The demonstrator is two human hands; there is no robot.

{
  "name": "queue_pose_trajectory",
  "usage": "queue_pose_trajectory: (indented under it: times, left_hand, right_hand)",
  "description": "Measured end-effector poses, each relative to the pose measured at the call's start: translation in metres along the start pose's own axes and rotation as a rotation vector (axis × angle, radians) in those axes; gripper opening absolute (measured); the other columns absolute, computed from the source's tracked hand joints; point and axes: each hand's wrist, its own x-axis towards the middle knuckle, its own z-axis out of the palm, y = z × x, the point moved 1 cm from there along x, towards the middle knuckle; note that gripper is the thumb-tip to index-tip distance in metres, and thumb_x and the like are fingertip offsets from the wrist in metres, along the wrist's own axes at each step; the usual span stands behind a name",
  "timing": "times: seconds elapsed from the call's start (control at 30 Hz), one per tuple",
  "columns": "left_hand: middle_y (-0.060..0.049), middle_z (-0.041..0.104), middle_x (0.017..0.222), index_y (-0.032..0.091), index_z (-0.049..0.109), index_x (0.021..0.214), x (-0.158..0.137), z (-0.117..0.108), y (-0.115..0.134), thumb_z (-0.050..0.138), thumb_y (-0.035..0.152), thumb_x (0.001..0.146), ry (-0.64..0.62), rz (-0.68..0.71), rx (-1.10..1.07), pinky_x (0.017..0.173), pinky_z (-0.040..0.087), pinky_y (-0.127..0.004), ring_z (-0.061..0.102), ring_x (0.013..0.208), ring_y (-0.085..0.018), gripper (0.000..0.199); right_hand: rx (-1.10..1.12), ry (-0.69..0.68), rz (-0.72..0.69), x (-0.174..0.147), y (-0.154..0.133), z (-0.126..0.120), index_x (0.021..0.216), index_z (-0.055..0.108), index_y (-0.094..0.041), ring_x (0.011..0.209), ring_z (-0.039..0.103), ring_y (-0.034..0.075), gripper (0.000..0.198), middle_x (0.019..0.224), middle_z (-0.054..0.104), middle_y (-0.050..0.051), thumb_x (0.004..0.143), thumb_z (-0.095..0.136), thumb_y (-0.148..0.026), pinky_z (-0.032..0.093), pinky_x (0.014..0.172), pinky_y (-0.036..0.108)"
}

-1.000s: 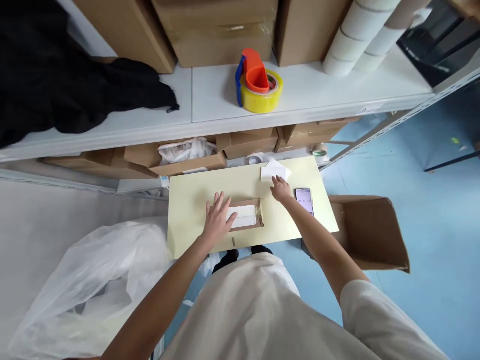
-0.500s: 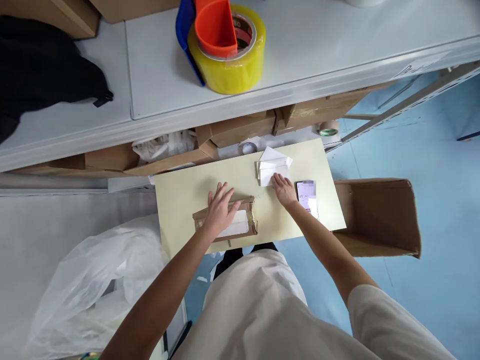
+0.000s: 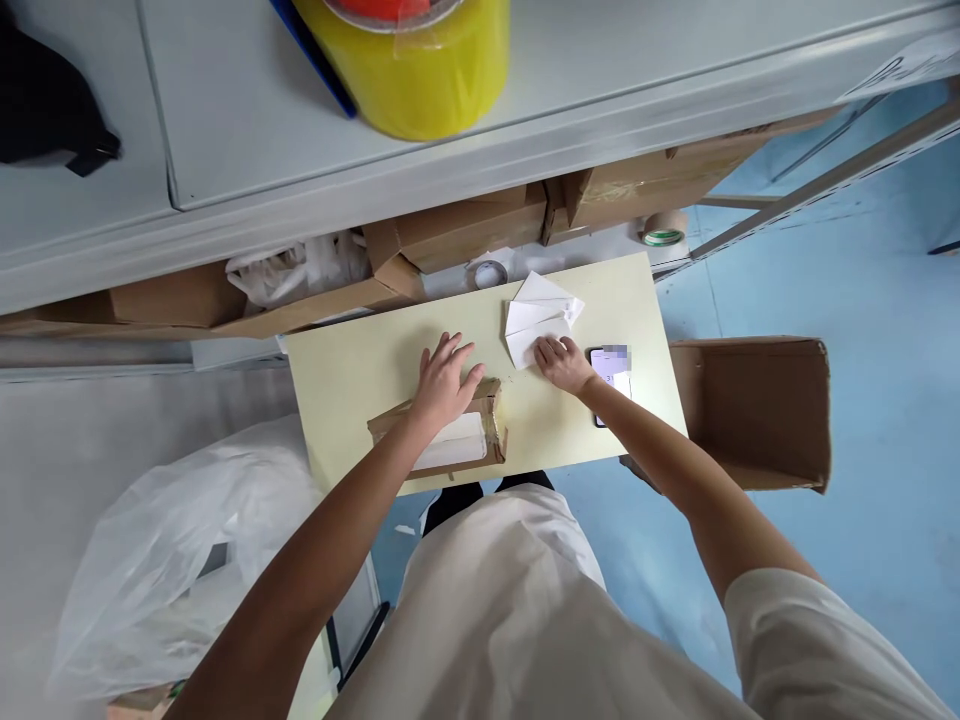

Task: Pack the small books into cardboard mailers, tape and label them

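Several flat white pieces, like cards or envelopes (image 3: 536, 318), lie fanned on a pale yellow table (image 3: 352, 370). At their near edge is my right hand (image 3: 562, 364), its fingers curled in and pinching the lowest white piece; the fingertips are partly hidden. My left hand (image 3: 444, 382) is open with fingers spread, holding nothing, above the far edge of a small open cardboard box (image 3: 491, 402). Inside that box lie flat white pieces (image 3: 459, 440), partly covered by my left wrist. A phone (image 3: 609, 372) lies right of the fan, partly behind my right forearm.
A grey shelf (image 3: 637, 70) with a yellow tape roll (image 3: 427, 85) overhangs the far side. Beneath it stand cardboard boxes (image 3: 465, 235) and smaller tape rolls (image 3: 491, 274). A large open box (image 3: 757, 410) stands right; clear plastic wrap (image 3: 202, 530) bulges at left.
My right hand's fingers have gone from lying flat on the white pieces to curled at their edge, and the pieces have shifted. My left hand has moved slightly away from me. The view has shifted.
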Motion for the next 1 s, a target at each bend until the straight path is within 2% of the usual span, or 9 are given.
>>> queue_pose_trajectory:
  times: [0.17, 0.23, 0.33, 0.5, 0.6, 0.67, 0.77, 0.93, 1.0]
  left_hand:
    - [-0.013, 0.045, 0.14, 0.017, 0.054, 0.123, 0.005, 0.006, -0.004, 0.04, 0.039, 0.091, -0.004, -0.021, -0.001, 0.11, 0.023, -0.055, 0.032, 0.136, -0.028, 0.042]
    - [-0.013, 0.046, 0.14, 0.017, 0.054, 0.123, 0.006, 0.008, -0.005, 0.041, 0.039, 0.09, -0.005, -0.033, -0.006, 0.11, 0.023, -0.054, 0.032, 0.136, -0.028, 0.041]
    - [-0.013, 0.047, 0.139, 0.018, 0.055, 0.122, 0.006, 0.01, -0.008, 0.041, 0.039, 0.09, -0.009, -0.04, -0.016, 0.11, 0.023, -0.054, 0.034, 0.135, -0.028, 0.041]
    - [-0.012, 0.048, 0.138, 0.02, 0.055, 0.121, 0.008, 0.012, -0.01, 0.04, 0.04, 0.09, -0.019, -0.039, -0.03, 0.11, 0.023, -0.055, 0.035, 0.135, -0.028, 0.04]
    - [-0.012, 0.049, 0.137, 0.019, 0.055, 0.121, 0.011, 0.011, -0.008, 0.041, 0.04, 0.09, -0.024, -0.039, -0.03, 0.109, 0.023, -0.055, 0.037, 0.133, -0.028, 0.04]
    - [-0.012, 0.051, 0.135, 0.02, 0.055, 0.121, 0.015, 0.012, -0.006, 0.042, 0.04, 0.09, -0.022, -0.029, -0.027, 0.109, 0.024, -0.055, 0.04, 0.131, -0.027, 0.039]
    - [-0.011, 0.056, 0.129, 0.019, 0.056, 0.119, 0.027, 0.013, 0.003, 0.046, 0.038, 0.089, -0.015, 0.031, -0.027, 0.108, 0.028, -0.05, 0.047, 0.124, -0.025, 0.037]
    - [-0.012, 0.057, 0.126, 0.016, 0.055, 0.122, 0.054, 0.013, 0.032, 0.065, 0.031, 0.076, 0.063, 0.137, -0.057, 0.1, 0.04, -0.038, 0.051, 0.118, -0.025, 0.049]
    - [-0.01, 0.062, 0.117, 0.017, 0.06, 0.113, 0.061, 0.013, 0.044, 0.063, 0.027, 0.076, 0.115, 0.134, -0.1, 0.096, 0.043, -0.036, 0.055, 0.111, -0.025, 0.038]
  right_hand:
    - [0.085, 0.043, 0.018, 0.007, 0.026, -0.004, 0.136, 0.042, -0.011, 0.13, 0.035, 0.033, 0.047, 0.146, 0.036, 0.018, 0.093, 0.037, -0.028, 0.028, 0.1, 0.048]
    - [0.106, 0.03, 0.095, 0.008, 0.034, -0.005, 0.138, 0.038, -0.011, 0.135, 0.029, 0.031, 0.047, 0.148, 0.033, 0.017, 0.093, 0.032, -0.023, 0.026, 0.103, 0.047]
    - [0.121, -0.017, 0.124, 0.011, 0.037, -0.009, 0.135, 0.043, -0.006, 0.132, 0.034, 0.029, 0.047, 0.143, 0.042, 0.019, 0.091, 0.028, -0.01, 0.029, 0.1, 0.042]
    - [0.098, -0.06, 0.154, 0.019, 0.03, -0.022, 0.102, 0.067, -0.007, 0.095, 0.059, 0.025, 0.038, 0.101, 0.069, 0.018, 0.084, 0.034, -0.003, 0.038, 0.082, 0.036]
    - [0.061, -0.048, 0.184, 0.024, 0.03, -0.031, 0.08, 0.07, -0.012, 0.07, 0.058, 0.021, 0.031, 0.072, 0.069, 0.011, 0.082, 0.041, -0.004, 0.037, 0.076, 0.035]
    - [0.056, 0.006, 0.202, 0.027, 0.031, -0.038, 0.074, 0.069, -0.014, 0.069, 0.056, 0.021, 0.024, 0.067, 0.067, 0.01, 0.084, 0.047, -0.013, 0.036, 0.076, 0.036]
    - [0.111, 0.048, 0.212, 0.033, 0.034, -0.052, 0.073, 0.068, -0.016, 0.077, 0.055, 0.023, 0.022, 0.071, 0.067, 0.01, 0.085, 0.055, -0.028, 0.036, 0.074, 0.036]
    - [0.189, 0.212, 0.197, 0.033, 0.025, -0.085, 0.091, 0.067, -0.019, 0.092, 0.054, 0.023, 0.031, 0.096, 0.067, 0.01, 0.093, 0.036, -0.019, 0.032, 0.091, 0.042]
    - [0.234, 0.291, 0.174, 0.029, 0.014, -0.098, 0.099, 0.065, -0.023, 0.104, 0.052, 0.024, 0.034, 0.109, 0.063, 0.008, 0.095, 0.032, -0.022, 0.027, 0.099, 0.045]
